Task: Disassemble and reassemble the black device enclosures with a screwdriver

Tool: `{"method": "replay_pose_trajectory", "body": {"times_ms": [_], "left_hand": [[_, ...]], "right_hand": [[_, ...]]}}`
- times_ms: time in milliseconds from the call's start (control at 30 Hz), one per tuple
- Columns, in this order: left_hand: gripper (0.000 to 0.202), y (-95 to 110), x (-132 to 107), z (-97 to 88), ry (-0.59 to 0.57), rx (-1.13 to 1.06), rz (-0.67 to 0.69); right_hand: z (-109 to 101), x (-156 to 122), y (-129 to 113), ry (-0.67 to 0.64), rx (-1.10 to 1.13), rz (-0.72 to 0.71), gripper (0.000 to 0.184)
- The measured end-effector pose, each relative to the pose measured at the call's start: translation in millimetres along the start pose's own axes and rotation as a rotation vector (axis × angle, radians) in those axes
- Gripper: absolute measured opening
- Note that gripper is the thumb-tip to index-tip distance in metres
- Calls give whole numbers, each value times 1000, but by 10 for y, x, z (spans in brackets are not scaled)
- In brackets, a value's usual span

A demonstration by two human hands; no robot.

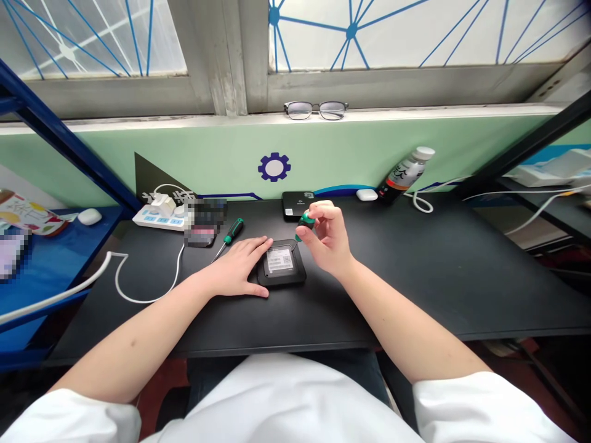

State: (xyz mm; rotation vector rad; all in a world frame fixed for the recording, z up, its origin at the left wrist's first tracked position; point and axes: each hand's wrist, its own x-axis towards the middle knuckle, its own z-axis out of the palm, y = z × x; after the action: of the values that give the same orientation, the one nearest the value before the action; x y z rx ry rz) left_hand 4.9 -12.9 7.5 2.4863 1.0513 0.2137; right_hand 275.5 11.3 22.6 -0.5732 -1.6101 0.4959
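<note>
A small square black device [281, 278] lies label side up on the black desk, with a white printed label [280, 259] in its middle. My left hand [240, 266] rests against its left side, fingers stretched out and thumb along the near edge. Closed around the green and black handle of a screwdriver [305, 220], my right hand [329, 237] is above the device's far right corner. The thin shaft slants down to that corner; whether its tip sits in a screw is too small to tell. A second green and black screwdriver [233, 231] lies beyond my left hand.
Behind the device is a flat black box [295, 206]. A white power strip [159, 218] with plugs and a blurred-out phone [203, 231] are at the left, near a white cable [138, 301]. A bottle [406, 174] leans on the green panel beside a white case [367, 195]. Glasses [316, 111] rest on the ledge.
</note>
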Motion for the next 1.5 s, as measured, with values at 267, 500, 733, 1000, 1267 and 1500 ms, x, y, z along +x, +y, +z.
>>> {"method": "replay_pose_trajectory", "body": {"times_ms": [267,500,733,1000,1267,1500], "left_hand": [[117,15,-27,-75,-55,39,30],[114,35,-22,-109,-48,37,34],[115,12,-6,-67,-21,19,52],[112,75,69,48,2,-9,90],[100,85,50,28,-10,2,65],[87,118,69,22,16,42,105]], "right_hand": [[-16,-30,0,-129,27,13,27],[-24,21,18,-60,-138,-14,30],[-61,32,-5,26,-141,-74,37],[81,-79,-192,28,-64,-127,44],[152,-97,-326,-79,-84,-211,46],[169,-96,-323,-93,-138,-299,55]]}}
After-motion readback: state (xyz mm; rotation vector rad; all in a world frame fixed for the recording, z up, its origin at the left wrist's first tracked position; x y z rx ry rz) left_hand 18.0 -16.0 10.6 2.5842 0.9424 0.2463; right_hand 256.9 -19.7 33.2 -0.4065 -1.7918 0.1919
